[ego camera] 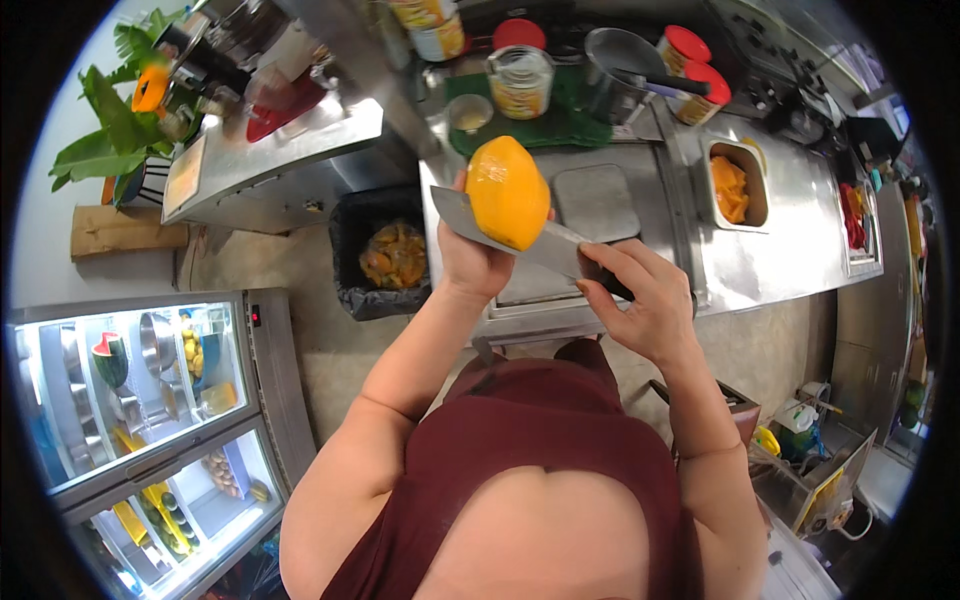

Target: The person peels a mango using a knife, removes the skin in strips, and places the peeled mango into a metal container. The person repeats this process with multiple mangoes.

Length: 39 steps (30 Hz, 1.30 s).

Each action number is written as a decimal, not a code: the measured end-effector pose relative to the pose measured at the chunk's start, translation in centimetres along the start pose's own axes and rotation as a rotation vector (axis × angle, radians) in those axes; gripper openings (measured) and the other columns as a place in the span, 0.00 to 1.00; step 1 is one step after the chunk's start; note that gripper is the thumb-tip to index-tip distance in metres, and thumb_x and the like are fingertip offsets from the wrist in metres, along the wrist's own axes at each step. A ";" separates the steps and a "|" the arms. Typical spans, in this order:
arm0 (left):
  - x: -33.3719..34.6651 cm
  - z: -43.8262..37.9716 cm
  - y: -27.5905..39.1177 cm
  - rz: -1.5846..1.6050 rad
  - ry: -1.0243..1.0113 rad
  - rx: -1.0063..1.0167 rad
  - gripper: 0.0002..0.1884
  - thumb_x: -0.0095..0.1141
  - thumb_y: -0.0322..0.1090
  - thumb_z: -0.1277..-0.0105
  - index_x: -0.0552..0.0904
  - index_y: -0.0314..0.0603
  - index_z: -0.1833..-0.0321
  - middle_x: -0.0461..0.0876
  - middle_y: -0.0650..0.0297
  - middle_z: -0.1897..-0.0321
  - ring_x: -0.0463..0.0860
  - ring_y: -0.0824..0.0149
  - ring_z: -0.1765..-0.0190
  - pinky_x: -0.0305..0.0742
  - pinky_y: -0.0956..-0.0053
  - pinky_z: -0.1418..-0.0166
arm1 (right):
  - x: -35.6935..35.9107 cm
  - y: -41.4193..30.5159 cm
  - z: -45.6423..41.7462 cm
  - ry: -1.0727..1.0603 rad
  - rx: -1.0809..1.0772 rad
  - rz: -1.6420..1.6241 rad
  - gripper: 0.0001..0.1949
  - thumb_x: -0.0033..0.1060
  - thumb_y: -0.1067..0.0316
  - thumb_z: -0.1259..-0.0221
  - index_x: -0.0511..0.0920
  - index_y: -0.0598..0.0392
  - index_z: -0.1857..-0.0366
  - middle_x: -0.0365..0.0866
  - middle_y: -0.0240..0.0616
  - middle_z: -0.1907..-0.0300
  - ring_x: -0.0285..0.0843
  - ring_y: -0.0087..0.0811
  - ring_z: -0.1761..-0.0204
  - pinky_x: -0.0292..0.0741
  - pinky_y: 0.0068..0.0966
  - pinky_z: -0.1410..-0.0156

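Note:
A whole orange-yellow fruit with its skin peeled off [508, 193] rests in my left hand [474, 259], which cups it from below over the steel counter's edge. My right hand [649, 300] grips the dark handle of a wide-bladed kitchen knife [551, 251]. The blade lies nearly flat across the near side of the fruit, its end reaching left past my left hand. Whether the edge cuts into the flesh cannot be told. Part of my left hand's fingers is hidden behind the fruit and blade.
A bin lined with a black bag [349, 296] holds peelings left of the counter. A steel container [759, 217] with orange fruit pieces stands at right. Behind lie a green mat [570, 135], an open can [521, 90], a clear jug [611, 82] and a small bowl [470, 112].

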<state>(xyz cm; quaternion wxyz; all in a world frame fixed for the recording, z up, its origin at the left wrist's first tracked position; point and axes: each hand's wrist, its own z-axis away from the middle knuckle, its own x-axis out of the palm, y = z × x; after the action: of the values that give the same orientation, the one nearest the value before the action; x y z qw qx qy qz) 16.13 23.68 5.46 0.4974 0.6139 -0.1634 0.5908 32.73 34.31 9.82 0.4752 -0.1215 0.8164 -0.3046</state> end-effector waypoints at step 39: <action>15.9 -8.7 -34.1 -0.137 -0.292 -0.565 0.31 0.29 0.56 0.30 0.67 0.40 0.35 0.74 0.53 0.42 0.76 0.59 0.42 0.72 0.66 0.40 | -24.8 17.6 15.1 0.314 0.456 0.163 0.15 0.70 0.70 0.55 0.82 0.51 0.59 0.80 0.36 0.71 0.79 0.33 0.75 0.74 0.26 0.70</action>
<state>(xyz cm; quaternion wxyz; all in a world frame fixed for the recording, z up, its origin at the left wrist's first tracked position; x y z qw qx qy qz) 42.02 52.24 3.66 0.6579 0.5395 -0.3490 0.3929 59.99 54.43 11.00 0.3811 0.1032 0.7974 -0.4563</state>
